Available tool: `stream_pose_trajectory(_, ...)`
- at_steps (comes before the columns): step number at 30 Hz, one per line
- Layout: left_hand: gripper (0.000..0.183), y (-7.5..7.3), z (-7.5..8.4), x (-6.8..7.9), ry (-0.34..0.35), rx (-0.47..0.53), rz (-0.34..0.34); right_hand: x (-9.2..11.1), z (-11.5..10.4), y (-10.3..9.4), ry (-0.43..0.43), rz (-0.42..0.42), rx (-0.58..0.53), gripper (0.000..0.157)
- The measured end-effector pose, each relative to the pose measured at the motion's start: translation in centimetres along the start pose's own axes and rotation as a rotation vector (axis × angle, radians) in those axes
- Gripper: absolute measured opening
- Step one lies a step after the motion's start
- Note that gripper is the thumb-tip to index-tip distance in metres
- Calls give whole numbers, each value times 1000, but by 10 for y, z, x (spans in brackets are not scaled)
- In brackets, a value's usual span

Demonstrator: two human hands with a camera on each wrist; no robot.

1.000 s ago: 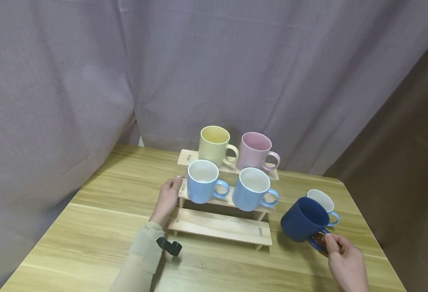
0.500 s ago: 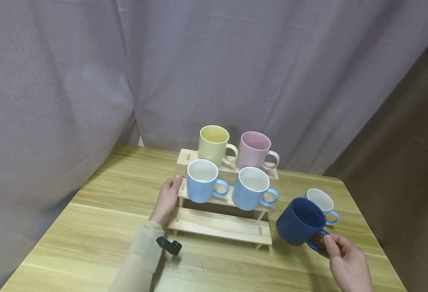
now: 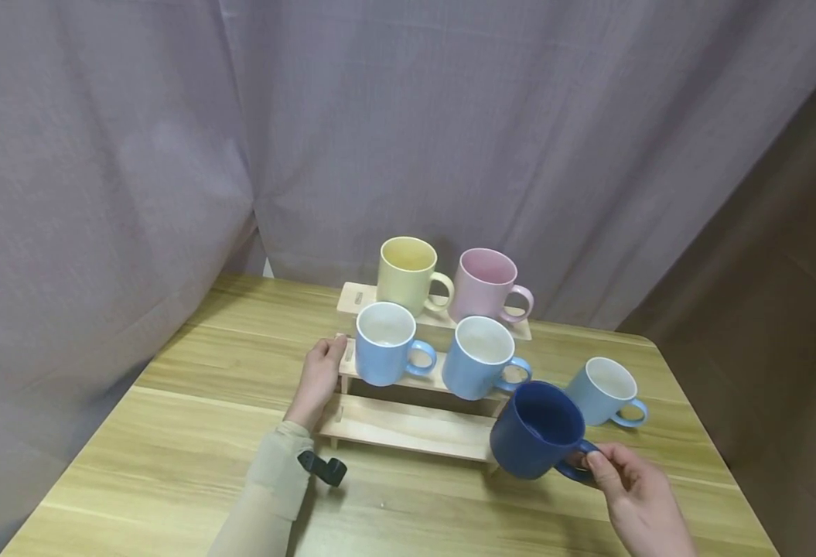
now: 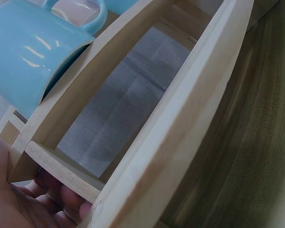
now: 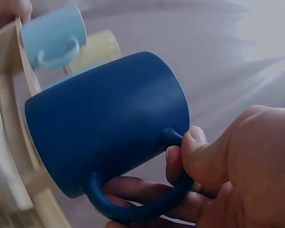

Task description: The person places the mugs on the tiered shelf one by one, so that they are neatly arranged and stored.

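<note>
My right hand [image 3: 640, 495] pinches the handle of a dark blue mug [image 3: 529, 437], thumb on top and fingers through the loop in the right wrist view. The mug is nearly upright and overlaps the right end of the rack's bottom step. My left hand [image 3: 320, 379] grips the left end of the three-step wooden rack [image 3: 408, 425]; in the left wrist view its fingers [image 4: 69, 199] curl under the side piece. Two light blue mugs [image 3: 383, 348] stand on the middle step. A yellow mug [image 3: 404, 282] and a pink mug [image 3: 480, 290] are on the top step.
Another light blue mug [image 3: 595, 394] stands on the wooden table [image 3: 206, 433] right of the rack, behind the dark blue one. Grey curtains [image 3: 408, 124] hang behind and at both sides of the table. A black band piece [image 3: 322, 469] sticks out from the left sleeve.
My right hand has carried the dark blue mug left, from in front of the loose light blue mug to the rack's bottom right corner, turning it more upright. The left hand stays put.
</note>
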State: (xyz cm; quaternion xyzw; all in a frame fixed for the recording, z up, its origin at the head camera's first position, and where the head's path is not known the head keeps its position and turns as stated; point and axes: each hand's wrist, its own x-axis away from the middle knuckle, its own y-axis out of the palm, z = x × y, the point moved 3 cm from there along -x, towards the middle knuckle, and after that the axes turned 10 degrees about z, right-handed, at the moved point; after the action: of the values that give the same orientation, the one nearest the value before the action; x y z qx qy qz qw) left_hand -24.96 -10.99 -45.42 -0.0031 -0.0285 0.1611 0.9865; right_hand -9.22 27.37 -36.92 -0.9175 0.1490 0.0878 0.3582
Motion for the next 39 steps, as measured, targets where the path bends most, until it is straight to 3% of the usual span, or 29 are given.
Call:
stream_pose_trajectory(6, 34, 1, -6, -4, 2, 4, 6, 2, -21, 21, -14, -67, -30, 17)
stream_pose_trajectory(14, 35, 0, -7, -5, 2, -3, 12, 2, -44, 62, -3, -110, -207, 12)
stream_pose_trajectory(23, 33, 0, -8, -5, -6, -5, 8, -5, -52, 111, 38, -153, -249, 9)
stream_pose_trajectory(39, 34, 1, -9, -5, 1, -22, 27, -9, -49, 143, 4, -172, -263, 11)
